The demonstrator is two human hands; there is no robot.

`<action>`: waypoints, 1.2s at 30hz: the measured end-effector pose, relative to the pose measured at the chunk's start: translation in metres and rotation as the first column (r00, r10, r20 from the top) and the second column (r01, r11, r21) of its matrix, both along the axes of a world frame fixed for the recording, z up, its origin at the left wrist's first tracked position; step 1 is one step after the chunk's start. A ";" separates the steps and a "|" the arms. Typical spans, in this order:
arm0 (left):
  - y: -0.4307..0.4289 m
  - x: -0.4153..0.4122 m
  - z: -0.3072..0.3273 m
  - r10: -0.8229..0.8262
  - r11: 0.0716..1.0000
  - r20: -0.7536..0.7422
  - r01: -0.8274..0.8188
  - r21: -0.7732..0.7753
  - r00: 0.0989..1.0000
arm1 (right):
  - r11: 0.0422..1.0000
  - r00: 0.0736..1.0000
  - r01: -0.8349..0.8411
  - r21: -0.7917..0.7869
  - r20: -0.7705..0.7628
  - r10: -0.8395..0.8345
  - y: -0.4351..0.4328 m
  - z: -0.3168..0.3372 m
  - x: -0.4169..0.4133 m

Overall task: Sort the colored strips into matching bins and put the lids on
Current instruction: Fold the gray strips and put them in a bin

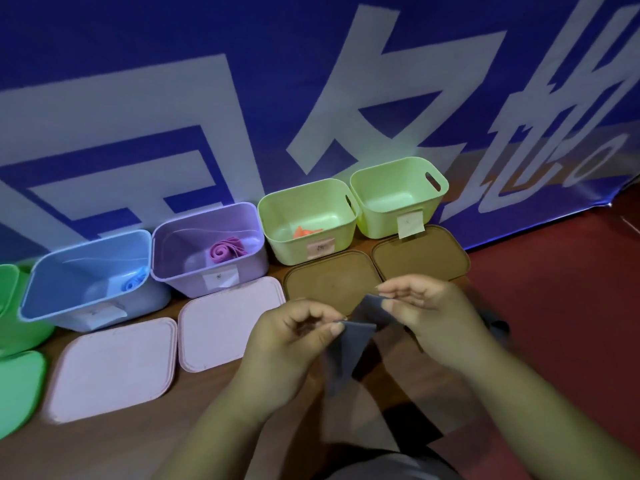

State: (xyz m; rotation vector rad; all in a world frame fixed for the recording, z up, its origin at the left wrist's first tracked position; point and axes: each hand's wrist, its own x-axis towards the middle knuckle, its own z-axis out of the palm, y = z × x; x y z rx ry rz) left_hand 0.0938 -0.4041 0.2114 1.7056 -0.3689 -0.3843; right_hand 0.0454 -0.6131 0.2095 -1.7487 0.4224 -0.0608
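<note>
Left hand (294,337) and right hand (426,303) pinch the grey strip (349,348); mid-sort, next it likely needs the empty green bin (381,220)

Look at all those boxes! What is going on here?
A person pinches a dark grey strip with the left hand and the right hand. The blue bin holds a blue strip, the purple bin a pink roll, and one green bin an orange strip. The lids all lie flat in front of the bins, none on yet.
</note>
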 end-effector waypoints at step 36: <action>-0.092 -0.016 0.009 0.352 0.929 0.101 -0.335 -0.158 0.930 | 0.748 0.985 -0.145 0.648 0.026 0.169 -0.054 0.037 0.016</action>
